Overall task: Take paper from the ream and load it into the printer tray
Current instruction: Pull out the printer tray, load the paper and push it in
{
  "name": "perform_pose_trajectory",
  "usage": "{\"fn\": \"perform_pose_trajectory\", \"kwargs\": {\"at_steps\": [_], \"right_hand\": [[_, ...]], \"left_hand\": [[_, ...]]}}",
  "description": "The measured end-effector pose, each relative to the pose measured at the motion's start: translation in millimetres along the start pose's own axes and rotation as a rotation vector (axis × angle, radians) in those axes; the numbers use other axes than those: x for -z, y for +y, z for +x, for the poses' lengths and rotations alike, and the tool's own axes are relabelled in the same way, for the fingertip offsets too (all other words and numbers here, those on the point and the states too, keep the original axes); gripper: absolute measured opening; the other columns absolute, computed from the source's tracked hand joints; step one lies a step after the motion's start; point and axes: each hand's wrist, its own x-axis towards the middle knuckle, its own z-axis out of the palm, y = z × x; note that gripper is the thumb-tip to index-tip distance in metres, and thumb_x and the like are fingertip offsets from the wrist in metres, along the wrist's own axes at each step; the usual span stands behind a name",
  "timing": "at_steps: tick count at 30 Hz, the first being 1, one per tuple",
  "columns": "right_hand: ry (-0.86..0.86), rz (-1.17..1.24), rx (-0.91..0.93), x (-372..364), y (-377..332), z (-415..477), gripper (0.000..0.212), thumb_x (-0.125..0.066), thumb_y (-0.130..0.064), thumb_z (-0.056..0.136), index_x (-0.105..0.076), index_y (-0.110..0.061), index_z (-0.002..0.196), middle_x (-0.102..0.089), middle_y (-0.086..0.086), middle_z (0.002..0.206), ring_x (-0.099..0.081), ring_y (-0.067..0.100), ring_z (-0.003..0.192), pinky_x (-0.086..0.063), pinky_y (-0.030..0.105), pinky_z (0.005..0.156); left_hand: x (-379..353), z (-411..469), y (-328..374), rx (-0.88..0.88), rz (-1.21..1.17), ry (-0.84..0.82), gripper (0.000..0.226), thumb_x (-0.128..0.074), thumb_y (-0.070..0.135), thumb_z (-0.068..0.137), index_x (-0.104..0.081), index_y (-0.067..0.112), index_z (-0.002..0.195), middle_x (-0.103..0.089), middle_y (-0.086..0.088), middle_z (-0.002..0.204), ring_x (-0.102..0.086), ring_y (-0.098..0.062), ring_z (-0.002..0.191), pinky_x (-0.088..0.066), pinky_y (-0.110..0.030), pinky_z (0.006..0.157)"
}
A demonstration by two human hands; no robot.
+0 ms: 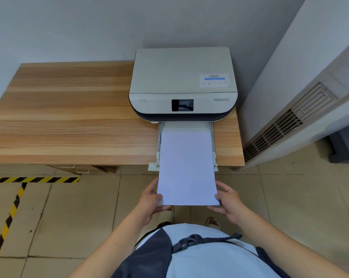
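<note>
Spanning most of the upper left, a wooden table [69, 109] is standing against the wall, with its top mostly bare. Sitting at its right end is a white printer [182, 77] with a dark base band and a small dark screen on the front panel. Sticking out from under the printer, the printer tray [214, 141] is pulled open and overhanging the table's front edge, above the tiled floor [73, 215] (yellow-black hazard tape is running across it at left). Lying along the tray is a white stack of paper [186, 167], its far end sitting between the tray's side guides, short of the printer's slot, and its near end hanging past the tray lip. Gripping the near left corner is the left hand [149, 203], thumb on top, fingers underneath, grip closed on the sheets. Matching it, the right hand [228, 201] is pinching the near right corner, thumb on top.
</note>
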Motion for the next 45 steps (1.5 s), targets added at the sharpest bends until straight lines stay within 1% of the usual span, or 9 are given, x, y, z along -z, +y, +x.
{"fn": "perform_pose_trajectory", "kwargs": {"at_steps": [9,15,20,23,28,31,37,43,45], "right_hand": [[-0.048,0.049,-0.005,-2,-24,4,0.057,-0.044,0.017,0.09,-0.053,-0.018,0.134,-0.062,0.016,0.127,-0.065,0.031,0.103,-0.061,0.043,0.078],[-0.021,0.073,-0.004,-11,-47,13,0.059,-0.039,0.022,0.088,-0.053,-0.012,0.134,-0.06,0.02,0.127,-0.063,0.036,0.109,-0.061,0.039,0.073],[0.009,0.096,0.003,-18,-57,20,0.055,-0.036,0.022,0.089,-0.055,-0.009,0.131,-0.056,0.017,0.127,-0.059,0.036,0.113,-0.058,0.041,0.083],[0.019,0.108,-0.005,-19,-53,23,0.055,-0.036,0.021,0.09,-0.055,-0.01,0.131,-0.056,0.018,0.128,-0.06,0.035,0.113,-0.057,0.041,0.088],[0.063,0.132,0.007,-17,-34,27,0.051,-0.039,0.017,0.092,-0.056,-0.01,0.132,-0.062,0.021,0.125,-0.068,0.027,0.091,-0.059,0.036,0.082],[0.065,0.13,-0.005,-15,-29,27,0.049,-0.04,0.014,0.094,-0.057,-0.013,0.13,-0.065,0.021,0.119,-0.068,0.029,0.09,-0.059,0.035,0.076],[0.074,0.101,0.012,-14,-32,36,0.05,-0.041,0.014,0.092,-0.059,-0.014,0.13,-0.069,0.019,0.113,-0.069,0.026,0.084,-0.059,0.034,0.072],[0.08,0.093,0.027,-20,-48,46,0.049,-0.039,0.014,0.093,-0.058,-0.014,0.129,-0.065,0.019,0.12,-0.066,0.023,0.079,-0.059,0.032,0.071],[0.082,0.094,0.023,-21,-53,52,0.05,-0.04,0.014,0.093,-0.059,-0.015,0.129,-0.061,0.017,0.129,-0.065,0.023,0.081,-0.059,0.031,0.068]], "left_hand": [[-1,12,14,-0.037,-0.019,-0.016,0.072,-0.046,-0.017,0.091,-0.045,0.025,0.148,-0.064,-0.013,0.125,-0.072,-0.027,0.099,-0.063,-0.038,0.074],[-6,24,30,-0.064,-0.029,-0.012,0.067,-0.047,-0.016,0.091,-0.043,0.018,0.15,-0.064,-0.01,0.126,-0.072,-0.025,0.098,-0.063,-0.033,0.073],[-9,33,33,-0.064,0.005,0.021,0.069,-0.042,-0.017,0.094,-0.036,0.018,0.153,-0.053,-0.011,0.137,-0.078,-0.015,0.078,-0.058,-0.036,0.092],[-9,34,28,-0.084,0.035,-0.008,0.073,-0.042,-0.018,0.093,-0.035,0.022,0.154,-0.049,-0.01,0.146,-0.077,-0.011,0.084,-0.057,-0.035,0.095],[-4,31,15,-0.096,0.066,0.014,0.068,-0.044,-0.017,0.093,-0.046,0.023,0.148,-0.067,-0.008,0.127,-0.073,-0.019,0.102,-0.059,-0.022,0.078],[0,31,10,-0.07,0.079,0.026,0.069,-0.051,-0.013,0.093,-0.044,0.027,0.149,-0.071,-0.006,0.12,-0.075,-0.016,0.097,-0.059,-0.025,0.08],[-2,36,16,-0.073,0.079,0.026,0.067,-0.046,-0.013,0.094,-0.043,0.024,0.15,-0.068,-0.006,0.124,-0.074,-0.021,0.101,-0.06,-0.026,0.081],[-10,42,28,-0.1,0.093,0.065,0.065,-0.043,-0.013,0.096,-0.038,0.02,0.152,-0.063,0.0,0.105,-0.069,-0.025,0.092,-0.056,-0.036,0.093],[-11,45,33,-0.106,0.097,0.081,0.065,-0.044,-0.012,0.097,-0.036,0.019,0.153,-0.061,-0.004,0.102,-0.068,-0.025,0.088,-0.057,-0.036,0.091]]}}
